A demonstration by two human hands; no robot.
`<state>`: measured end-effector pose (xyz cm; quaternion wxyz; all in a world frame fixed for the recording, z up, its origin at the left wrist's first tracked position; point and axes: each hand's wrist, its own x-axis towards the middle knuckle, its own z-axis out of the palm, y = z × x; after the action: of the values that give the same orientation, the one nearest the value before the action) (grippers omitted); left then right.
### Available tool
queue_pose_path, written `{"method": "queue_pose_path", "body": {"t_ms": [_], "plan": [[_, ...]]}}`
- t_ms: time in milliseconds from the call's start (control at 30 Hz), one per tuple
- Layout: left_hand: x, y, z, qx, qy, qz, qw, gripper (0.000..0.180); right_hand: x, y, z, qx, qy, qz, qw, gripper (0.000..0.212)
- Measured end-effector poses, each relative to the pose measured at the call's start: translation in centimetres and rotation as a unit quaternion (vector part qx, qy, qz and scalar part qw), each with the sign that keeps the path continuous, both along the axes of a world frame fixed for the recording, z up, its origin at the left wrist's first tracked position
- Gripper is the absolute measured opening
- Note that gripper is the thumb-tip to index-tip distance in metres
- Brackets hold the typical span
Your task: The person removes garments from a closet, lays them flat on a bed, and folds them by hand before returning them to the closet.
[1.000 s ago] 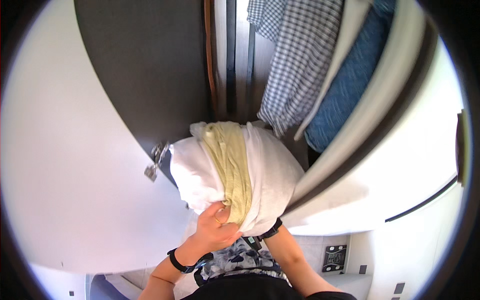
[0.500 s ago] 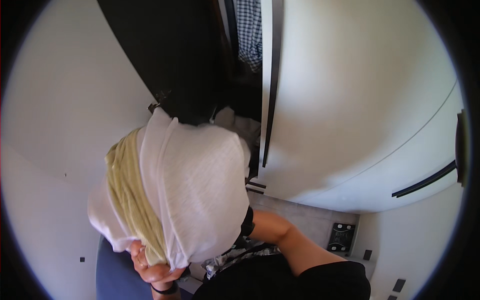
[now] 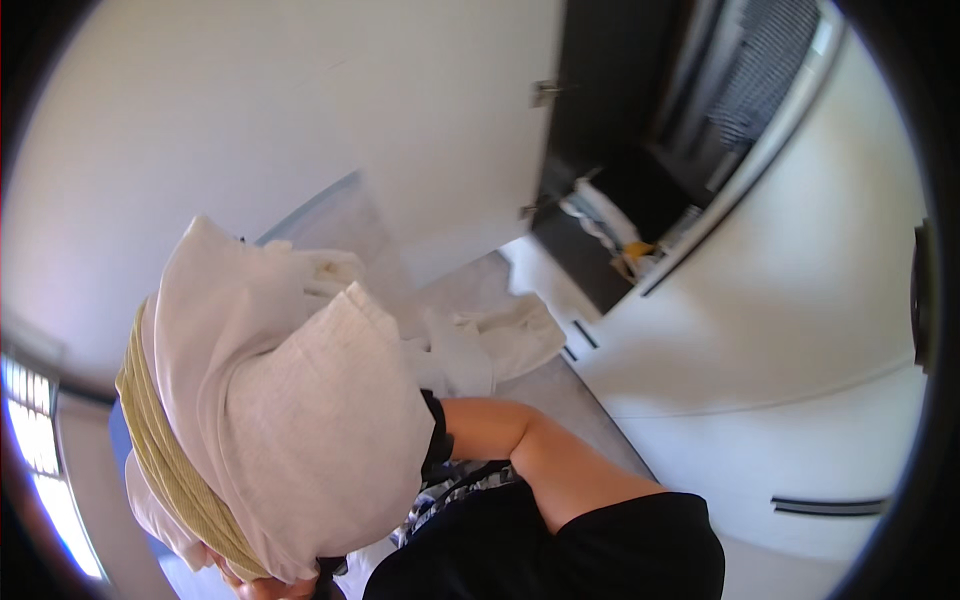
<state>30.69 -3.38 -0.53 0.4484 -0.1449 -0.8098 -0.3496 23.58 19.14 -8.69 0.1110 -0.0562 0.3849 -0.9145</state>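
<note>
A large bundle of off-white clothes fills the lower left, carried against my body. Along its left side runs a yellow-green ribbed garment. My left hand grips the bundle's lower edge near the bottom of the picture; only part of its fingers shows. Reaching across from the right, my right forearm passes under or behind the bundle. The cloth hides my right hand. Beyond the bundle, a pale cloth hangs or lies low over the floor; whether it joins the bundle I cannot tell.
An open white wardrobe door with metal hinges stands ahead. The dark wardrobe holds a hanging checked garment and light items at its bottom. White cabinet fronts with dark handles curve along the right. A bright window is at far left.
My view has swung left, so the wardrobe now sits farther right and the window has come in. The bundle has shifted left and lower, and light items show inside the wardrobe.
</note>
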Motion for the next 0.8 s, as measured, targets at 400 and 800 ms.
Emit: {"method": "queue_pose_path", "body": {"t_ms": [400,800], "plan": [[7.0,-18.0,1.3,-0.001,0.039,0.311,0.950,0.038,0.3,-28.4,0.7,-0.046,0.041,0.360,0.931,0.058],[10.2,-24.5,-6.2,0.058,-0.160,0.427,0.888,0.032,2.4,-42.8,-4.1,-0.111,0.123,0.538,0.827,0.059]]}}
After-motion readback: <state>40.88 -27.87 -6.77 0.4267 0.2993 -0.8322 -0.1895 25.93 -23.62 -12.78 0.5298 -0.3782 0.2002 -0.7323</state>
